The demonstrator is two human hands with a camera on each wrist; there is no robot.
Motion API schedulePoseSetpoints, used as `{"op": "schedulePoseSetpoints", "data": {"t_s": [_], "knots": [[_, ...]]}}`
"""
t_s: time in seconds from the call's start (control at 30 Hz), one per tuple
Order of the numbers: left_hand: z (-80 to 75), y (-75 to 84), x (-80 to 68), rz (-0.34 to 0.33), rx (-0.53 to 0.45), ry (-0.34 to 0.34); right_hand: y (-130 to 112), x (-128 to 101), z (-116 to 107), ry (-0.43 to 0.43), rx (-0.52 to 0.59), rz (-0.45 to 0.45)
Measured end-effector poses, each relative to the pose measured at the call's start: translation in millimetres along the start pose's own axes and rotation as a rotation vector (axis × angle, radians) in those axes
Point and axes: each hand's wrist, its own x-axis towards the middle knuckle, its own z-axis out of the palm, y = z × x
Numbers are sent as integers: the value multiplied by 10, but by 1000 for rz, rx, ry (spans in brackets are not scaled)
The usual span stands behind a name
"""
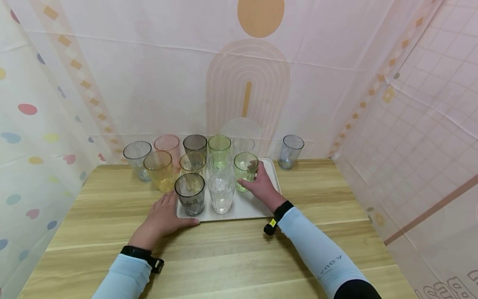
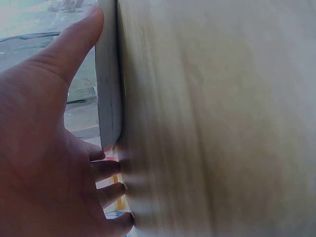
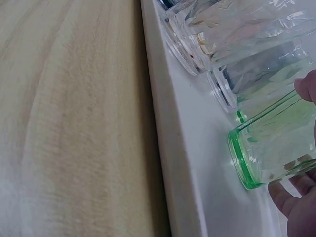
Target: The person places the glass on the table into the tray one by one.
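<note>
Gripping the translucent green plastic cup (image 1: 245, 171) near the white rectangular tray's (image 1: 257, 205) right edge, your right hand (image 1: 261, 185) curls around it; your left hand (image 1: 161, 219) rests open-fingered against the tray's front-left corner.

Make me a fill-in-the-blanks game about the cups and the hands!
1. The right hand holds a ____ cup.
2. That cup stands on a white ____.
3. The left hand touches the tray, next to a ____ cup.
4. A blue cup stands off the tray, on the ____.

Missing words: green; tray; grey; table
</note>
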Motion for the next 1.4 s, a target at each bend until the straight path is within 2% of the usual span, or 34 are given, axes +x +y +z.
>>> {"op": "schedulePoseSetpoints", "data": {"t_s": [0.37,0.5,0.63,0.73,0.9,0.97,1.03,1.1,1.27,1.4], "knots": [[17,-7,16,8,6,20,-4,-20,-76,-30,-13,-3],[-3,9,6,5,9,15,28,-52,-232,-61,-57,-16],[-21,15,-6,4,4,15,122,-81,-495,-56,-129,-34],[-32,9,-15,0,-6,13,221,-91,-723,32,-136,-18],[-45,-25,-22,-2,-16,15,338,19,-1059,324,-76,56],[-43,-38,-18,0,-16,21,371,110,-1160,400,-62,101],[-37,-48,-14,7,-12,24,405,206,-1234,423,-59,146],[-30,-46,-15,12,-9,22,421,291,-1288,405,-43,173],[-23,-5,-34,19,-15,14,422,428,-1336,362,18,171],[-23,21,-36,15,-13,7,422,474,-1329,363,34,169]]}}
